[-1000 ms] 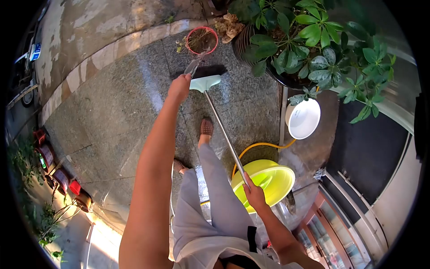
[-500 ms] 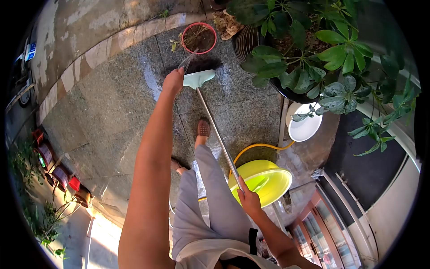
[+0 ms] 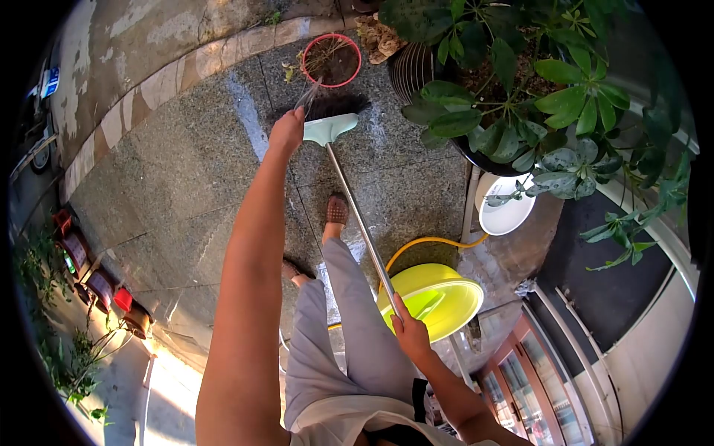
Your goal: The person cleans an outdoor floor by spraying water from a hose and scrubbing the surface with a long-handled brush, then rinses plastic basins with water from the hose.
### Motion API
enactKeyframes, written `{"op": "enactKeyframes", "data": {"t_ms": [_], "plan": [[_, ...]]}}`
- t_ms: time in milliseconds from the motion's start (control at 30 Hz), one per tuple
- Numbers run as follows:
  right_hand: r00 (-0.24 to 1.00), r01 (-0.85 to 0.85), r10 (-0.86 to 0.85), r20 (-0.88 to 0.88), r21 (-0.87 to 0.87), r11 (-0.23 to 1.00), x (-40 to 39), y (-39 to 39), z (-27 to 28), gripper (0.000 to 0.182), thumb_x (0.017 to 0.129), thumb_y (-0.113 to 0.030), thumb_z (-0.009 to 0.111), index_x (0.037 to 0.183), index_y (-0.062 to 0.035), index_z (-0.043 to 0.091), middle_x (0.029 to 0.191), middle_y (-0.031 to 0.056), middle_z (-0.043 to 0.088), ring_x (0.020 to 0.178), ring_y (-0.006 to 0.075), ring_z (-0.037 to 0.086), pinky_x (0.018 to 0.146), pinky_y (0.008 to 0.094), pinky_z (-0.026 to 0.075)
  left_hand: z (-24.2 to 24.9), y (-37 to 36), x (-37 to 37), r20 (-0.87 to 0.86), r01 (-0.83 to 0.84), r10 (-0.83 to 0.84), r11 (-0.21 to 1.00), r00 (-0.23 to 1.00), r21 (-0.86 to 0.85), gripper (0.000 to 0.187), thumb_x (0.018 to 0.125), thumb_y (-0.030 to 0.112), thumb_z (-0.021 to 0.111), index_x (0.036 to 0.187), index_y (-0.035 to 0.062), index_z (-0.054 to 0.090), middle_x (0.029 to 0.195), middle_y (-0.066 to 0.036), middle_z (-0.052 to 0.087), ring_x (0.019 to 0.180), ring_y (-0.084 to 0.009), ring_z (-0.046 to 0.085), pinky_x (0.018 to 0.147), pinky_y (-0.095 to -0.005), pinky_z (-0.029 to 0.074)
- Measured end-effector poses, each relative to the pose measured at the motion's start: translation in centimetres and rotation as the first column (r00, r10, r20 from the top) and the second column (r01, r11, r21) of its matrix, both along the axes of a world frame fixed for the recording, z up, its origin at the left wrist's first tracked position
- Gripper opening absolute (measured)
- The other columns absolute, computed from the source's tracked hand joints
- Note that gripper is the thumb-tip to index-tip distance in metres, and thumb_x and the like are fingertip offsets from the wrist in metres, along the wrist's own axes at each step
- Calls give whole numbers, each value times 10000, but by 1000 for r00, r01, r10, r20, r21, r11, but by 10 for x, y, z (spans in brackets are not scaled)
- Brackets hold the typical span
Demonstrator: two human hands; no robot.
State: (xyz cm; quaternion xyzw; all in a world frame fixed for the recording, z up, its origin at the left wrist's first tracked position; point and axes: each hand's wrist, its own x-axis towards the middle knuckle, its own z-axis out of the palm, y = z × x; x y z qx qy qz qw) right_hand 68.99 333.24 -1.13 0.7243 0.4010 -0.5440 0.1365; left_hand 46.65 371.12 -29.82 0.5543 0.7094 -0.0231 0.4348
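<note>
A broom with a pale green head [image 3: 331, 129], dark bristles and a metal handle stretches across the view. My right hand [image 3: 410, 327] is closed round the upper end of the handle, over the yellow-green basin. Beside the left end of the broom head is my left hand [image 3: 286, 134], with its fingers pressed together. Thin, clear streaks rise from its fingertips toward the pink-rimmed pot [image 3: 332, 61]; whether they are water or a thin material is unclear. What the left hand grips is hidden.
Large potted plants [image 3: 446, 104] fill the upper right. A white bucket [image 3: 506, 212], a yellow hose [image 3: 424, 241] and a yellow-green basin [image 3: 454, 297] stand to the right. My feet [image 3: 337, 211] are on the grey paving. Red-brown objects [image 3: 99, 282] line the left side.
The clear streaks above my left hand look longer and point more toward the pot. Both hands have shifted very slightly up and left in view.
</note>
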Motion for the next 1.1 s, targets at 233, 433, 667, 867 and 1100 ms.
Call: {"op": "enactKeyframes", "data": {"t_ms": [233,433,667,867,1100], "plan": [[1000,-8,8,7,18,1000,-1,-1,0,583,891,-220,533,1432,-220,315,712,241,606,633,424,588,586,493,471,-4,0,-1,-4,10,-10,1000,1000,4,531,970,444,300,1026,15,610,1006,-265,624,991,-427,574,868,-495,433],[1000,-2,2,6,39,999,-3,0,0,576,888,-219,538,1425,-202,333,712,240,607,624,424,588,582,487,476,-4,0,-1,-16,9,-9,1000,1000,8,532,972,444,295,1032,16,604,1006,-260,627,986,-426,577,868,-494,433],[1000,-1,0,9,26,1000,-3,-1,-1,581,885,-216,544,1426,-201,332,705,239,607,625,422,589,582,487,476,3,1,0,-25,3,-4,999,1000,-39,534,964,461,302,1077,34,602,1037,-251,624,1020,-420,568,893,-486,428],[1000,-15,15,9,32,999,-3,-3,-2,589,891,-220,541,1433,-205,312,691,235,602,622,420,587,578,490,472,6,1,3,-18,-8,7,997,1000,-76,531,959,464,306,1106,46,599,1067,-242,619,1043,-417,559,907,-483,424],[1000,-17,17,2,48,999,-3,-4,-3,589,896,-219,535,1436,-198,302,668,233,593,612,420,583,569,490,466,6,-1,5,-31,-18,16,998,999,-57,530,959,459,304,1100,42,599,1066,-244,619,1040,-422,558,903,-484,426]]}}
